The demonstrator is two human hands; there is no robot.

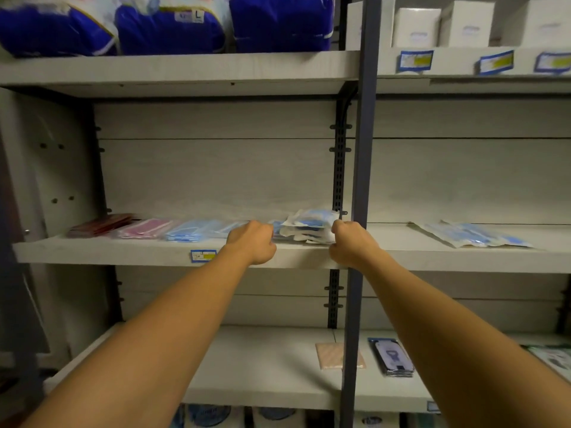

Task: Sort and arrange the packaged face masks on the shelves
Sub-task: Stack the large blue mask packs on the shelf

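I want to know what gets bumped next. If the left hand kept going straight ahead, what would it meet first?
Most likely the stack of white-and-blue mask packs, just ahead and right of the left hand on the middle shelf. The fingers are hidden, so it may already be touching them.

Dim, flat indoor light, perhaps from overhead, leaves soft shadow beneath each pale wood-grain shelf board (173, 72). The blue plastic bulk packs (170, 29) along the top are smeared by blur. Wide-angle distortion bends the frame edges and darkens the corners
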